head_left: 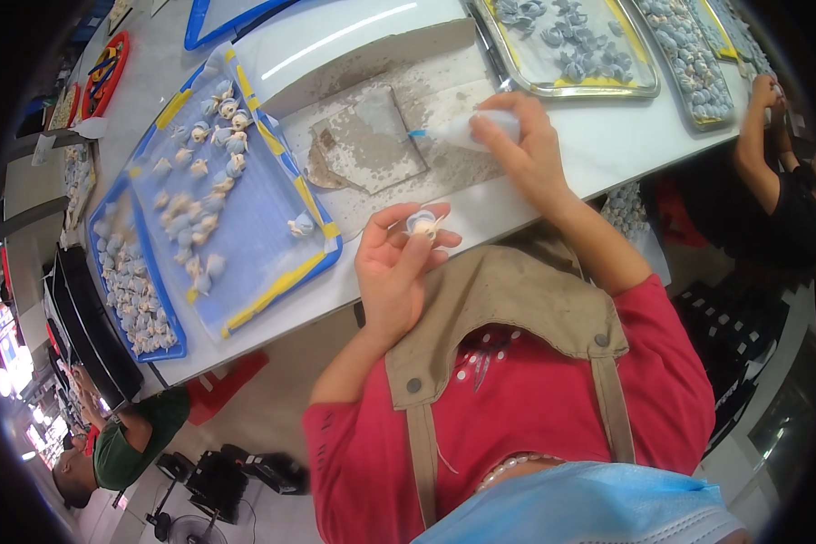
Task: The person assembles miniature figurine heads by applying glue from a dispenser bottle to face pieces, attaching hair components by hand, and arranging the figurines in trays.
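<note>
Between the thumb and fingers of my left hand (pixel 394 276) is a small figurine head (pixel 422 225), cream with a blue-grey top. My right hand (pixel 535 159) grips a white squeeze bottle (pixel 467 132) lying sideways, its thin blue tip pointing left. The bottle is above a cardboard piece (pixel 372 136) marked with grey stains. To the left, a blue tray (pixel 290 272) edged with yellow tape carries many similar small heads, and one head (pixel 301 225) sits apart near its right side.
Metal trays (pixel 598 92) of blue-grey pieces stand at the upper right. Another blue tray (pixel 179 349) packed with heads is at the far left. Co-workers sit at both ends, one in a green shirt (pixel 122 453). A red-rimmed container (pixel 109 77) is at the upper left.
</note>
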`<action>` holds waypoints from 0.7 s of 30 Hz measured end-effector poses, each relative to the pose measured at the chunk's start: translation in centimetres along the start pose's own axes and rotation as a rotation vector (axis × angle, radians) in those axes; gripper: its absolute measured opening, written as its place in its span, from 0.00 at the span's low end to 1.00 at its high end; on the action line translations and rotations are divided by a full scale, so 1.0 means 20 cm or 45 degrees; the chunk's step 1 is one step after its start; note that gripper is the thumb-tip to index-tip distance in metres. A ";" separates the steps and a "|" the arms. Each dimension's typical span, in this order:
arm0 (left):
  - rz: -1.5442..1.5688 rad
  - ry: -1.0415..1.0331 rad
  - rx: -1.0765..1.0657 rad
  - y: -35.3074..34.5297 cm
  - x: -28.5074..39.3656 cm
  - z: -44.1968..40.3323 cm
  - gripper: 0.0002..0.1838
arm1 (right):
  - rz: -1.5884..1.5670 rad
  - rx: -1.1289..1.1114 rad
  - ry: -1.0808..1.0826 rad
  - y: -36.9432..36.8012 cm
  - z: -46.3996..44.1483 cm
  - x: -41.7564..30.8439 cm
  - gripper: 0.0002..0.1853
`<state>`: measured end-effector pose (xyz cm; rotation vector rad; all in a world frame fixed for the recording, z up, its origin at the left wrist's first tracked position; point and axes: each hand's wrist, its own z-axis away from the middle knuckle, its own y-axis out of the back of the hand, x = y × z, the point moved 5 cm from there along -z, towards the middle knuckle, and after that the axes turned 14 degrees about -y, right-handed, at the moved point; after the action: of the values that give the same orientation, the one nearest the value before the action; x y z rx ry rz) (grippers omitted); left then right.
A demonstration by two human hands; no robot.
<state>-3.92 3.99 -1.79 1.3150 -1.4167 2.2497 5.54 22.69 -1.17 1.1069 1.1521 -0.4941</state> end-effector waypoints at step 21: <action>-0.164 0.057 0.016 -0.05 -0.04 -0.03 0.23 | 0.147 -0.231 0.373 0.18 -0.10 -0.21 0.12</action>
<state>-3.19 5.20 -1.93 1.3112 -1.2667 2.1937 5.80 25.16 4.14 1.1026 1.3495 -0.1359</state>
